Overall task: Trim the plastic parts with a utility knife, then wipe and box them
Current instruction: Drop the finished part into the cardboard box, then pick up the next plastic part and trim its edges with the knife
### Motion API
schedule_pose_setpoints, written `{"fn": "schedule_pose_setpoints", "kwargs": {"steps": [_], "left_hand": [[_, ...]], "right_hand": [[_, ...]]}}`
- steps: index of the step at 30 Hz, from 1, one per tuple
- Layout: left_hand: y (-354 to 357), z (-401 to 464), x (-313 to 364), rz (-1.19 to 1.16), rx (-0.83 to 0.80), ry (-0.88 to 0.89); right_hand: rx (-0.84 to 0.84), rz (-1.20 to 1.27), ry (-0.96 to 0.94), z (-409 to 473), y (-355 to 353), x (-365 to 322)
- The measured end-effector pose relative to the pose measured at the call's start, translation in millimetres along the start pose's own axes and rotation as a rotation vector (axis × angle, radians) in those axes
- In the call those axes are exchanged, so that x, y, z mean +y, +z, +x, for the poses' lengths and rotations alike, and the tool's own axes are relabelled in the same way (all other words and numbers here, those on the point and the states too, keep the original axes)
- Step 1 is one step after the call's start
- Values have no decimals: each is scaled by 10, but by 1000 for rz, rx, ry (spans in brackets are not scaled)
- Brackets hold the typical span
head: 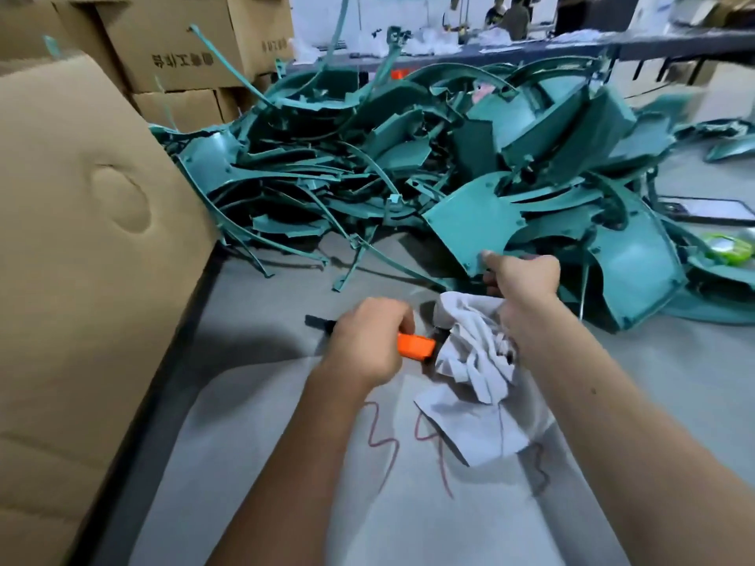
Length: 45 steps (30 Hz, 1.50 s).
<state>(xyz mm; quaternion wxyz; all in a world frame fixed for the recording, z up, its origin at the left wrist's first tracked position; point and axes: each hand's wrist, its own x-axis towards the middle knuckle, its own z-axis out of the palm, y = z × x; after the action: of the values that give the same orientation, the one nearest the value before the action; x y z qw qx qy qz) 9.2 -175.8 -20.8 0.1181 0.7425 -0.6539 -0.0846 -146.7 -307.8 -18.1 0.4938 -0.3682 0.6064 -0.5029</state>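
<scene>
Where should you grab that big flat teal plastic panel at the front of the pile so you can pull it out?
Probably by the near bottom corner of the big flat teal plastic panel, coming from the front. That corner sticks out free of the pile of teal plastic parts, while its far edges lie under other pieces. The right hand already pinches there; the left hand holds the orange utility knife.

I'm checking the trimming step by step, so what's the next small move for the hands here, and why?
Probably pull the teal panel free of the pile toward the body. The right hand already pinches its near corner, and the left hand grips the orange utility knife, so trimming needs the part clear first.
</scene>
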Motion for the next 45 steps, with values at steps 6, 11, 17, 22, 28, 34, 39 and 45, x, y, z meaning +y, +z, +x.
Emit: {"fn": "schedule_pose_setpoints", "kwargs": {"steps": [6, 11, 17, 22, 28, 34, 39, 45], "left_hand": [[171, 165, -202, -173, 171, 69], [322, 163, -168, -530, 518, 99], [373, 214, -102, -829, 565, -71], [234, 369, 87, -1331, 351, -321], [-69, 674, 532, -1684, 180, -348], [-157, 836, 589, -1564, 371, -399], [-34, 724, 305, -1289, 635, -535], [-175, 499, -139, -1252, 744, -415]], "right_hand": [[-50, 247, -61, -15, -127, -136], [-131, 263, -154, -98, -86, -165], [-183, 40, -161, -78, -16, 43], [-264, 120, -133, -114, -55, 10], [-369, 183, -168, -331, -6, 10], [-449, 200, -162, -366, -153, 92], [-570, -66, -227, -404, -251, 91], [-345, 135, -138, -316, -143, -59]]}}
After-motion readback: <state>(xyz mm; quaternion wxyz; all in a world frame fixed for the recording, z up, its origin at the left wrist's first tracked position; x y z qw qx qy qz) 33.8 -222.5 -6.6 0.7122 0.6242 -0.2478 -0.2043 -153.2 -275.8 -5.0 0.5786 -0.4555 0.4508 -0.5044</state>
